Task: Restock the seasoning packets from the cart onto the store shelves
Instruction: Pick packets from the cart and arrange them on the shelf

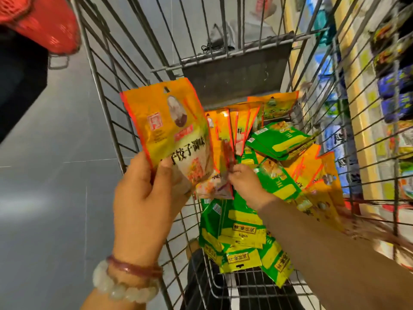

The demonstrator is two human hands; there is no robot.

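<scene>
Two hands work over a wire cart (107, 104) in a store aisle. Our left hand (143, 198) grips an orange packet (169, 130) by its lower edge, thumb across the front, and holds it upright above the cart's left rim. Our right hand (243, 180) reaches down into the basket and pinches the corner of another orange packet (220, 186) just behind the raised one; the two packets overlap at their lower edges. Loose stock fills the basket: green packets (241, 231) lie heaped toward the near end, and more orange packets (245, 117) stand on edge against the far wall and slump along the right side. We see little open room inside the basket, since the right forearm crosses the heap and the wire walls close in on both sides. Shelves (348, 108) with blurred goods run just beside the cart's right wall. Grey floor (49, 198) lies open to the left. Part of a red basket (44, 21) enters at the upper left corner. Bead bracelets (125, 278) circle the left wrist.
</scene>
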